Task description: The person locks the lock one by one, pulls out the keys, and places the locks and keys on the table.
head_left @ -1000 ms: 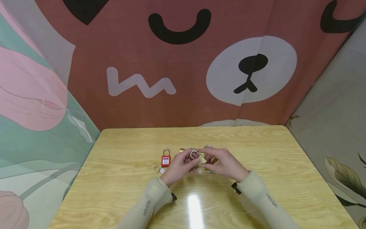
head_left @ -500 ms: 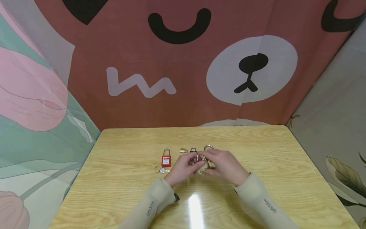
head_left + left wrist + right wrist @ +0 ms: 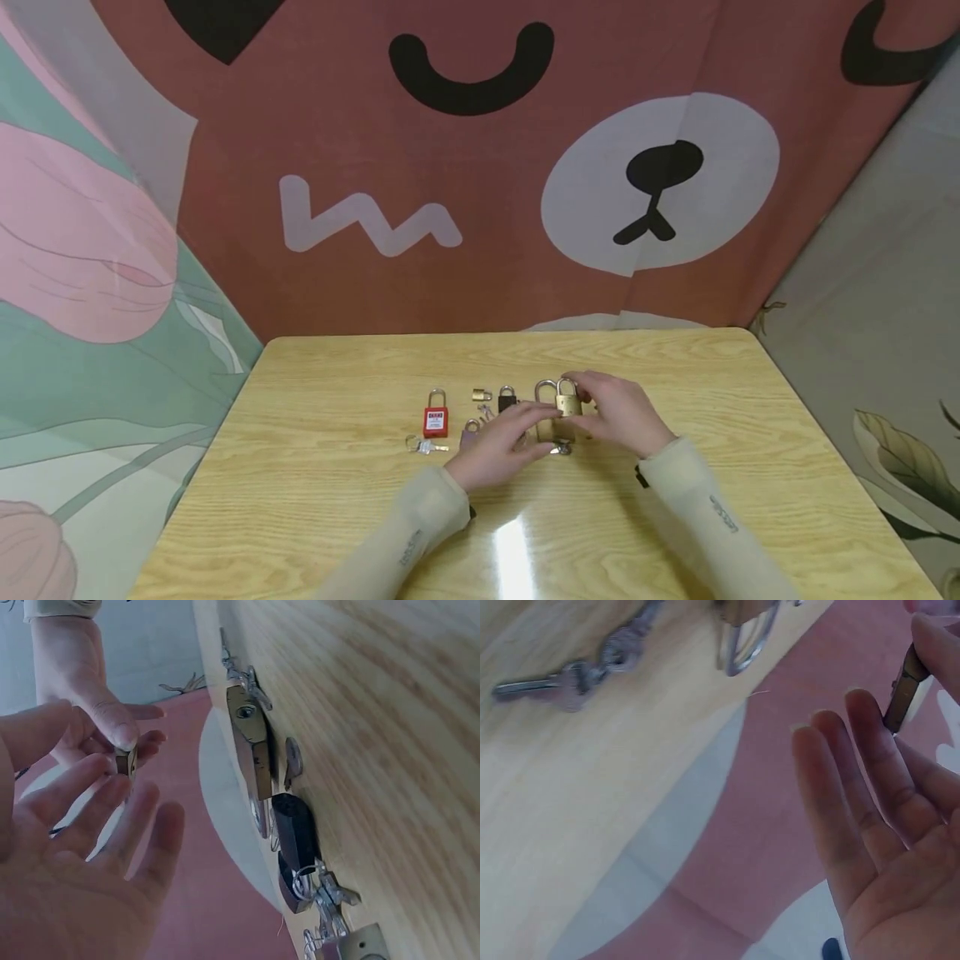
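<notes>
In the head view my right hand (image 3: 621,410) pinches a brass padlock (image 3: 567,405) by its side, held upright with its shackle on top. The right wrist view shows that padlock (image 3: 904,688) edge-on between thumb and fingers, the other fingers extended. My left hand (image 3: 497,450) has its fingers loosely stretched toward the padlock, and in the left wrist view its palm holds nothing. Whether those fingertips touch the padlock, I cannot tell. Behind the held padlock lies a larger brass padlock (image 3: 252,742), partly hidden in the head view, with keys (image 3: 561,448) just below it.
On the wooden table (image 3: 337,500) lie a red padlock (image 3: 435,422) with keys (image 3: 427,447) below it, a small brass padlock (image 3: 481,395), a black padlock (image 3: 507,401) and a purple padlock (image 3: 468,435) partly behind my left hand. A printed curtain (image 3: 480,283) hangs behind the table.
The brass padlock has moved from between both hands up and to the right with my right hand. My left hand has let go and straightened its fingers. The purple padlock has come into view.
</notes>
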{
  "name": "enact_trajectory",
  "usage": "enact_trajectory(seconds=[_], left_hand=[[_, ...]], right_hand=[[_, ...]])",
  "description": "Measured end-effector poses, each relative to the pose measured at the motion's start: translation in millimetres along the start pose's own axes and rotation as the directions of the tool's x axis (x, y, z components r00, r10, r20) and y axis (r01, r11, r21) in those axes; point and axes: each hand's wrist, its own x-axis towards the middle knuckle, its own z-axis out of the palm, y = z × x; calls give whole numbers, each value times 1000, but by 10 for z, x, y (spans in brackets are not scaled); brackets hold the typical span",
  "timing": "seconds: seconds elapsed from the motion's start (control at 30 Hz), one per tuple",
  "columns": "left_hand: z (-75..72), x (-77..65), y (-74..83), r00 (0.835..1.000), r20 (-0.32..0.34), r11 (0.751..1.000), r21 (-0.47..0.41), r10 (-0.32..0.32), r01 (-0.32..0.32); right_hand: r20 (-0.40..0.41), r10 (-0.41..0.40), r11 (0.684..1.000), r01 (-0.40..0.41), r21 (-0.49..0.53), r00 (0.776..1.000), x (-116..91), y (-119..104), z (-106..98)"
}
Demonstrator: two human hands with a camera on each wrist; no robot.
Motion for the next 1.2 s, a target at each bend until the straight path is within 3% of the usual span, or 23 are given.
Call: enact_trajectory(seconds=[0.13, 0.33, 0.57, 1.0, 1.2], left_hand=[[58, 69, -17, 999, 51, 993, 118, 18, -24], [145, 177, -31, 987, 151, 959, 271, 45, -85], [229, 250, -57, 988, 153, 949, 307, 25, -71], [305, 287, -84, 983, 180, 931, 352, 30, -93], [311, 297, -62, 983, 179, 936, 342, 26, -87]], right_hand=[[29, 55, 998, -55, -8, 998, -24, 127, 48], [81, 133, 991, -130, -42, 988, -40, 313, 95], [166, 164, 985, -152, -81, 972, -38, 452, 151], [231, 175, 984, -161, -77, 957, -13, 481, 235], [253, 174, 983, -153, -99, 952, -3, 486, 241]])
